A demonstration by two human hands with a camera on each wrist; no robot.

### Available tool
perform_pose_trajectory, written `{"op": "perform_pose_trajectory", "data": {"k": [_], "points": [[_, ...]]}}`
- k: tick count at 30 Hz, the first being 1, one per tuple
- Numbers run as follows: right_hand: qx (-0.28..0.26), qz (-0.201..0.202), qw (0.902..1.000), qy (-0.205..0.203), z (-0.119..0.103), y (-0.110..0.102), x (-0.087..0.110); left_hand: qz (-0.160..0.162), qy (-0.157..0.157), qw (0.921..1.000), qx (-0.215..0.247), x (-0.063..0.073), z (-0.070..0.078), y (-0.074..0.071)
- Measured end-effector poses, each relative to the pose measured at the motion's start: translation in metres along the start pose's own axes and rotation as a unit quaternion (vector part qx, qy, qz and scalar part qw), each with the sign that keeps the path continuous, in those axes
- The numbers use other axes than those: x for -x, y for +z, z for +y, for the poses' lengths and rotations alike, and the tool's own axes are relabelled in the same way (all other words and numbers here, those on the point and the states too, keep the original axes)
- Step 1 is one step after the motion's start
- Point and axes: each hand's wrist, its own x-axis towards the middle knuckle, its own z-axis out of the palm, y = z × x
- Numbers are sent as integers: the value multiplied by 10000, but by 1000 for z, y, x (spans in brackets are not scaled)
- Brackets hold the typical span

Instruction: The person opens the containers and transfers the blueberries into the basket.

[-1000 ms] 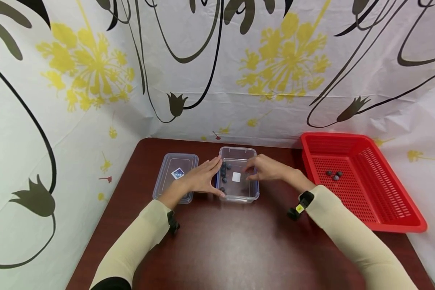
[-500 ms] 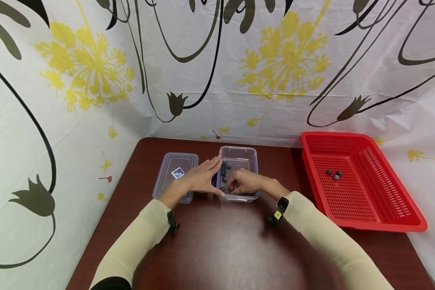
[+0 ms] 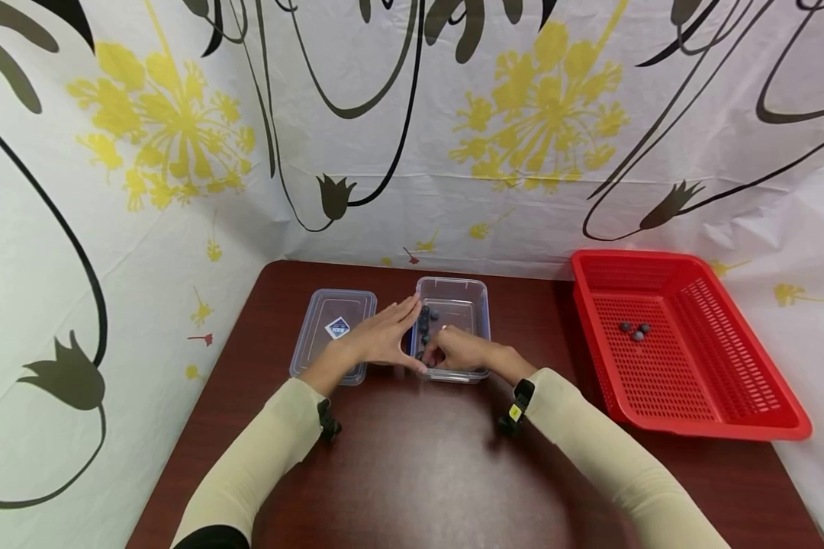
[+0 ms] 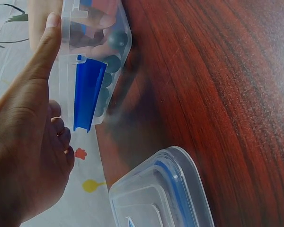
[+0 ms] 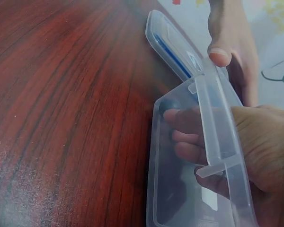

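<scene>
A clear plastic container (image 3: pixel 453 293) stands at the table's far middle with several blueberries (image 3: pixel 423 319) along its left side. My left hand (image 3: pixel 378 339) lies flat against its left wall, fingers straight, with the thumb (image 4: pixel 46 43) at the rim beside the blue clip (image 4: pixel 86 94). My right hand (image 3: pixel 456 349) reaches inside the container (image 5: pixel 217 123), and its fingers (image 5: pixel 184 137) curl down near a dark berry (image 5: pixel 168 105). Whether they pinch a berry is hidden.
The container's lid (image 3: pixel 333 329) lies flat just left of my left hand. A red slotted basket (image 3: pixel 687 396) holding three blueberries (image 3: pixel 633 329) sits at the right. Patterned sheets wall in the dark wooden table (image 3: pixel 419 473) at the back and sides.
My right hand moved from above the container's right side down into it and leftward to the berries, fingers curling. The left hand stayed put.
</scene>
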Motion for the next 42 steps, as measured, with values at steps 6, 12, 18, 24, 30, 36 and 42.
{"op": "perform_pose_trajectory", "data": {"k": [6, 12, 18, 24, 30, 36, 42], "points": [[81, 42, 9999, 54, 2, 5, -2, 7, 17, 10000, 3, 0, 0, 1], [171, 38, 9998, 53, 2, 6, -2, 12, 36, 10000, 12, 0, 0, 1], [176, 56, 9998, 79, 1, 2, -1, 4, 35, 10000, 25, -2, 0, 1], [5, 208, 9997, 163, -3, -11, 5, -4, 25, 9999, 132, -2, 0, 0], [15, 503, 9987, 77, -5, -32, 15, -41, -28, 9999, 165, -1, 0, -1], [220, 858, 9961, 1, -3, -55, 29, -90, -135, 9998, 151, -1, 0, -1], [509, 1349, 9894, -190, 0, -81, 55, -176, -117, 9997, 125, 0, 1, -2]]}}
